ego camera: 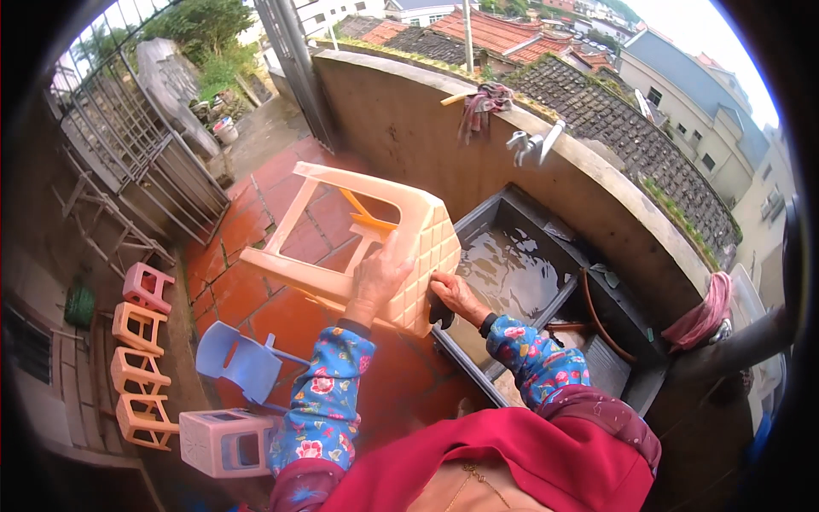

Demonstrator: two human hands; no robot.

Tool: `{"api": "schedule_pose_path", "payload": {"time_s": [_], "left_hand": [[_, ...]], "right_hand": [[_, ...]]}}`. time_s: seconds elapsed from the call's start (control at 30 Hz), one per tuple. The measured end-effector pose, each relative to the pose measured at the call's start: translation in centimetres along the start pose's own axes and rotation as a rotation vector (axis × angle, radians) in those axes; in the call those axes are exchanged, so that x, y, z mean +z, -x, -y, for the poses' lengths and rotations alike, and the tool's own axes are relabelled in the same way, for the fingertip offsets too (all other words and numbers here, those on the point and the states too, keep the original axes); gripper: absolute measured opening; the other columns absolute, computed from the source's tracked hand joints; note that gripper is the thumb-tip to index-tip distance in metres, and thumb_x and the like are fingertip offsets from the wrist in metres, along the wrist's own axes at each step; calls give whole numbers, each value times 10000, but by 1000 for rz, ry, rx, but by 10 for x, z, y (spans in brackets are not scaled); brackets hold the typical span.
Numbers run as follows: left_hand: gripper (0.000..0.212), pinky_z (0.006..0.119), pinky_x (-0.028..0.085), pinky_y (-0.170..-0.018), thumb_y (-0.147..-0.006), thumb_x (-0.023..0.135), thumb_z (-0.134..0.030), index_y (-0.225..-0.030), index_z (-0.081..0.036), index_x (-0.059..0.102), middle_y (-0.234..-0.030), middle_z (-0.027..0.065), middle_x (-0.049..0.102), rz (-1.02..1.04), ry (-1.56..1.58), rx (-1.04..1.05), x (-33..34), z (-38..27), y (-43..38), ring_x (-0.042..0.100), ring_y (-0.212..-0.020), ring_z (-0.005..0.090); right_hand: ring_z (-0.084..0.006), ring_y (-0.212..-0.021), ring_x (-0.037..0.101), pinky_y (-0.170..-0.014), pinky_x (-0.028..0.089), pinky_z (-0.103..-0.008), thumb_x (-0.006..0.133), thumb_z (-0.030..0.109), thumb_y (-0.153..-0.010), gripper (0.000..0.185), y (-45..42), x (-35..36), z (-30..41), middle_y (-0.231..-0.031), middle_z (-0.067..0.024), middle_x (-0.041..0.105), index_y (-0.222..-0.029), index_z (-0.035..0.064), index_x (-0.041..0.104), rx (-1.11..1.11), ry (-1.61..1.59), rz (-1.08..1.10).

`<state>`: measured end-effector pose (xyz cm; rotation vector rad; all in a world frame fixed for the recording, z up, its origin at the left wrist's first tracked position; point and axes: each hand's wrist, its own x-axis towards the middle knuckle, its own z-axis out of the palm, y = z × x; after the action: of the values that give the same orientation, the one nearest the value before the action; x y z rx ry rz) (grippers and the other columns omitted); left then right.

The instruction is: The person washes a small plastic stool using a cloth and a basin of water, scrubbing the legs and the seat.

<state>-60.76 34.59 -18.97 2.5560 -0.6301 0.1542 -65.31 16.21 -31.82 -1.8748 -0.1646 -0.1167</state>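
Note:
A peach plastic stool is held on its side in front of me, legs towards the left. Its quilted seat faces right, beside the stone sink. My left hand grips the stool near the seat edge, with the fingertips partly hidden. Against the seat face, my right hand holds a small black cloth or scrubber; its exact kind is unclear. Below and right of that hand, cloudy water stands in the basin of the dark sink.
Small stools, a pink one and three orange ones, line the left side. A blue plastic chair and a pale pink stool stand closer. A wall with a tap runs behind the sink. A metal gate is at upper left.

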Motion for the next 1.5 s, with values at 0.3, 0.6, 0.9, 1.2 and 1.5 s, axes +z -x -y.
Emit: {"api": "schedule_pose_path", "payload": {"time_s": [0.3,0.6,0.9,1.2,1.5], "left_hand": [[421,477,515,-707,-864,552,-324,-1239,-145,486,-1132,189,565,45,-271,292,9,-21,-7,611,-885,378],[265,439,538,-688,-879,545,-247,-1135,-181,562,-1252,132,485,62,-335,128,2,-31,-1,615,-875,342],[233,362,553,-588,-839,562,-188,-1067,-151,593,-1103,116,514,-53,-531,402,3,-24,-1,624,-841,267],[352,450,514,-735,-852,595,-292,-1147,-104,553,-1219,129,525,-22,-139,125,-3,-20,2,615,-834,372],[450,454,515,-698,-837,601,-348,-1208,-113,505,-1095,164,585,23,-171,98,4,-26,-4,618,-826,377]], "right_hand": [[-331,-742,641,-618,524,-422,546,224,-820,116,-10,-43,-11,-767,-128,645,-842,117,586,-537,698,130],[-156,-639,569,-544,442,-321,466,186,-850,223,1,12,8,-708,-91,622,-786,36,618,240,-447,-164],[-162,-673,589,-584,496,-306,544,204,-883,188,-13,48,-10,-786,-44,611,-900,26,604,592,-1381,-506],[-200,-696,622,-596,483,-356,529,199,-883,213,13,40,-16,-778,-108,648,-959,12,598,-56,-192,-467],[-301,-655,645,-543,517,-401,569,258,-831,140,6,-22,-17,-724,-85,646,-946,182,588,-419,641,-69]]}}
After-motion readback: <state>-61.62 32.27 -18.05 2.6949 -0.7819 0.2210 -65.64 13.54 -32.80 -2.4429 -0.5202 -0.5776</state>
